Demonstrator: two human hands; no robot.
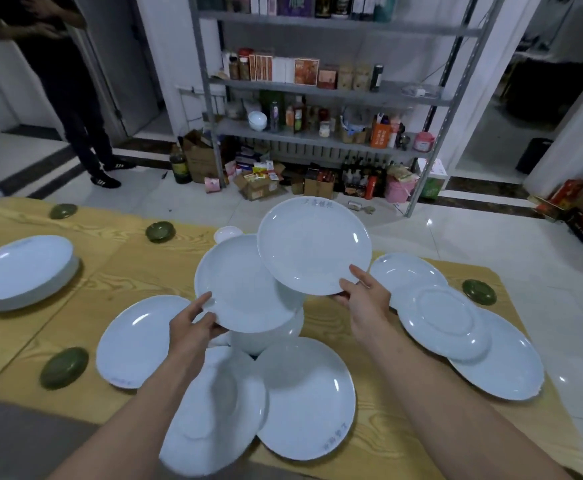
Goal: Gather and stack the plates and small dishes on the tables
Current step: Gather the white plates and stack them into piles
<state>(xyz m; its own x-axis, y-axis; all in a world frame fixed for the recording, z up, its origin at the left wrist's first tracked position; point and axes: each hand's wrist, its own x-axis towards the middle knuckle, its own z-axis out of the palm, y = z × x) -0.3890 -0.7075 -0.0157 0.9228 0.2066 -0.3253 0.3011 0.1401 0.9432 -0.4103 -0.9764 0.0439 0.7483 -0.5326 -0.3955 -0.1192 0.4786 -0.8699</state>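
- Left hand (193,325): gripping near rim of white plate (245,285), atop central bowl (269,332).
- Right hand (366,294): gripping raised plate (314,245), above and right of bowl.
- Stacked plates (23,271): far left of bowl, on counter (137,265).

Faint grey characters along the far rim of the raised plate (314,245) and blue marks on the near rim of the plate by the tabletop's near edge (305,398), neither legible.
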